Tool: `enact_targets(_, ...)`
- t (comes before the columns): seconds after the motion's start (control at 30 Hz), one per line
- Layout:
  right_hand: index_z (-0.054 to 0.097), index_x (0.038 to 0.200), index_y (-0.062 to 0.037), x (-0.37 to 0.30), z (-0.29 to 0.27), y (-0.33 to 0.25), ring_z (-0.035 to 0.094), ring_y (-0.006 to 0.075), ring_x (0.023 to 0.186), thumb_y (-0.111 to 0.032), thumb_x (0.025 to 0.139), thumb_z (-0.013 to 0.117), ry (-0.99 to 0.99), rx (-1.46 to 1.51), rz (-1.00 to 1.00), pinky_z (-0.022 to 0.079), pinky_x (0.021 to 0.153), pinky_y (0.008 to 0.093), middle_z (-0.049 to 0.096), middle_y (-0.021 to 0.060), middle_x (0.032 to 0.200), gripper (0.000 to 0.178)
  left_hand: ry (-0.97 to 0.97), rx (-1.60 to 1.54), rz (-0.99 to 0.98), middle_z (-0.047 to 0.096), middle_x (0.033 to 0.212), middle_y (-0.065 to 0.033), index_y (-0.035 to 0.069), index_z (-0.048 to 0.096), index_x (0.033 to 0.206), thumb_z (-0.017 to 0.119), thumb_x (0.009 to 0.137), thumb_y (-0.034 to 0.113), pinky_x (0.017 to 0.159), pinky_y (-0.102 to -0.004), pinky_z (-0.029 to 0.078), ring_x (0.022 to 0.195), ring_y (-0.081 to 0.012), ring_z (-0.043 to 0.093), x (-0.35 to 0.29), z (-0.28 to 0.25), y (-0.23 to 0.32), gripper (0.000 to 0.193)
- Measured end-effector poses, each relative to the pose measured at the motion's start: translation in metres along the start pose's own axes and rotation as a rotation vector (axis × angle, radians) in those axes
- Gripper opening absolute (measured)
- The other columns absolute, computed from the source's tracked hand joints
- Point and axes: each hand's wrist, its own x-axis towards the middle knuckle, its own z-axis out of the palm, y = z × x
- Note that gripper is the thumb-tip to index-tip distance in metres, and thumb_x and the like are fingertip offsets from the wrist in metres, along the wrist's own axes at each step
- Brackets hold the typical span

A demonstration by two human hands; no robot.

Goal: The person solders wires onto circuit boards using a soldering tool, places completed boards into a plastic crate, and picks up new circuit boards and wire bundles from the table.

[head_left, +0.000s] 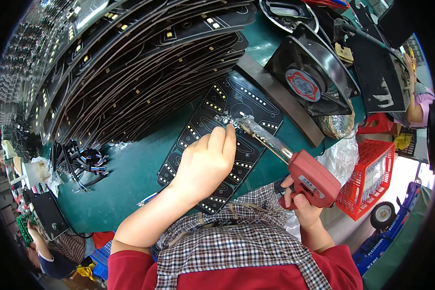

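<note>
Checked apron (pixel 232 246) spans the lower middle; at frame centre lies a black board (pixel 245 149). Right hand (pixel 304 209) wraps a red soldering gun (pixel 316 181); left hand (pixel 207 157) bunches its fingers at pale bits (pixel 231 120), any hold unclear. Work seems partway: LEDs (pixel 253 94) mounted, bits loose

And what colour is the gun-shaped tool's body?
The gun-shaped tool has a dull red body, seen best in the head view.

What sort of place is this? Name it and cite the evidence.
Probably an electronics assembly workshop: the right hand holds what looks like a red soldering gun at a black LED board, with a stack of similar boards and loose wires.
</note>
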Motion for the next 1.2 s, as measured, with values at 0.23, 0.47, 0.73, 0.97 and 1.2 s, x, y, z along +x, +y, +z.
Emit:
enact_targets(0.23,0.050,0.111,0.0055,0.003,-0.001,0.000,0.052,0.0095,0.063,-0.020,0.084,0.063,-0.016,-0.045,0.018,0.043,0.057,0.0245,0.055,0.0055,0.076,0.040,-0.013,0.014,0.019,0.044,0.075,-0.0068,-0.005,0.055,0.110,0.056,0.067,0.002,0.052,-0.0280,0.047,0.060,-0.0175,0.054,0.000,-0.001,0.000,0.044)
enact_targets(0.47,0.046,0.121,0.0043,-0.004,-0.008,0.007,0.052,0.0096,0.063,-0.010,0.081,0.063,0.017,-0.061,0.093,0.043,0.054,0.0234,0.054,0.0056,0.081,0.045,-0.025,0.110,0.089,0.049,0.078,-0.0042,-0.008,0.057,0.101,0.059,0.068,0.007,0.049,-0.0202,0.049,0.061,-0.0097,0.056,0.004,-0.003,-0.002,0.036)
enact_targets(0.73,0.037,0.131,0.0037,0.006,-0.012,0.001,0.051,0.0070,0.067,-0.015,0.077,0.071,-0.025,-0.163,0.098,0.042,0.059,0.0204,0.060,0.0110,0.101,0.067,-0.051,0.067,0.021,0.046,0.077,-0.0065,-0.006,0.056,0.107,0.057,0.066,0.002,0.053,-0.0267,0.049,0.062,-0.0163,0.055,0.004,-0.003,0.004,0.042)
enact_targets(0.97,0.037,0.131,0.0021,-0.004,-0.015,0.005,0.053,0.0083,0.078,-0.017,0.079,0.070,-0.031,-0.069,0.057,0.043,0.066,0.0211,0.058,0.0084,0.100,0.065,-0.023,0.295,0.088,0.046,0.076,-0.0041,-0.006,0.057,0.105,0.058,0.068,0.005,0.050,-0.0220,0.047,0.060,-0.0109,0.053,0.003,0.000,0.009,0.038)
enact_targets(1.2,0.045,0.119,0.0047,-0.001,-0.010,0.008,0.049,0.0112,0.051,-0.031,0.081,0.067,0.028,-0.201,0.005,0.039,0.047,0.0244,0.057,0.0095,0.071,0.056,-0.012,0.337,0.118,0.046,0.075,-0.0037,-0.007,0.057,0.103,0.058,0.069,0.006,0.048,-0.0208,0.045,0.060,-0.0103,0.052,0.004,0.002,0.010,0.037)
